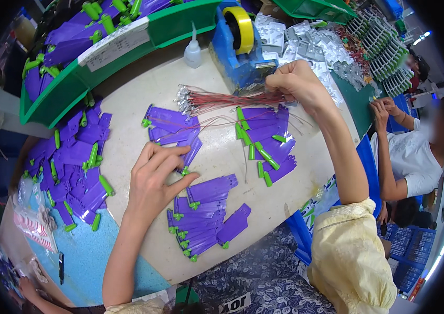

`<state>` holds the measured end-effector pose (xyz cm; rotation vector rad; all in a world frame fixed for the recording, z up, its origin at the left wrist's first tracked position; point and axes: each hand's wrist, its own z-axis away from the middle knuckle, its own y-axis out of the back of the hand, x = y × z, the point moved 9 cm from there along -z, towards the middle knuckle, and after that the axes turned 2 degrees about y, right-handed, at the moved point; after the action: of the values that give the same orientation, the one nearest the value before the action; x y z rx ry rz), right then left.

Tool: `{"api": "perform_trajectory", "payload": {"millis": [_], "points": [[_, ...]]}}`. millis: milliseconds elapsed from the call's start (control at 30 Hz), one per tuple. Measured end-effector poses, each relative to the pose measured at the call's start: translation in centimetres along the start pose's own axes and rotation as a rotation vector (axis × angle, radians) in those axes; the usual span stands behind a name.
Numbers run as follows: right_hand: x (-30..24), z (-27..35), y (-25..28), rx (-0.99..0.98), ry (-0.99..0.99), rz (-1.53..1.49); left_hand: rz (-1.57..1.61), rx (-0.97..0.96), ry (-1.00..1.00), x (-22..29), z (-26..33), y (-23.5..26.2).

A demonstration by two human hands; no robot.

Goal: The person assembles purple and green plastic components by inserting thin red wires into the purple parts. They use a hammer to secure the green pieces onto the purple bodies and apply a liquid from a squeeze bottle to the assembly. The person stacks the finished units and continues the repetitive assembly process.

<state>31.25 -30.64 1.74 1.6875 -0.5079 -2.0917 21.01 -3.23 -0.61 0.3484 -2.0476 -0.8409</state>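
Observation:
My right hand (301,86) is closed at the right end of a bundle of thin red wires (224,100) with silvery ends, pinching wire there. Below the bundle, a few loose wires trail across flat purple blades (168,119) with green tubular ends. My left hand (154,175) has its thumb and forefinger apart, around the green end of one purple blade (192,150) on the table. Nearer to me lies a fanned group of the same blades (198,225). Another overlapping row (269,138) sits right of centre, under the wires.
A heap of purple blades (75,152) covers the left side, below a green bin (167,29) of more. A white dropper bottle (192,52) and a blue tape dispenser (243,63) stand at the back. Clear plastic parts (306,44) pile up beyond; a co-worker (410,152) sits right.

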Motion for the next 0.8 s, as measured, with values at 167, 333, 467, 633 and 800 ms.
{"api": "perform_trajectory", "payload": {"millis": [167, 333, 467, 633, 800], "points": [[-2.6, 7.9, -9.9, -0.401, 0.188, -0.218, 0.139, 0.026, 0.111, -1.0, 0.1, -0.2], [-1.4, 8.2, -15.9, -0.48, 0.227, -0.068, 0.129, 0.042, 0.101, -0.9, 0.4, 0.0], [-2.5, 8.3, -15.8, -0.387, 0.416, 0.075, -0.036, 0.125, 0.051, 0.0, 2.2, 0.0], [-6.4, 7.4, -12.2, 0.093, 0.713, 0.286, -0.097, 0.082, 0.049, 0.0, 2.0, -0.6], [-6.9, 1.1, -10.9, 0.206, 0.683, 0.41, -0.304, 0.124, 0.032, 0.8, 0.2, 0.5]]}}
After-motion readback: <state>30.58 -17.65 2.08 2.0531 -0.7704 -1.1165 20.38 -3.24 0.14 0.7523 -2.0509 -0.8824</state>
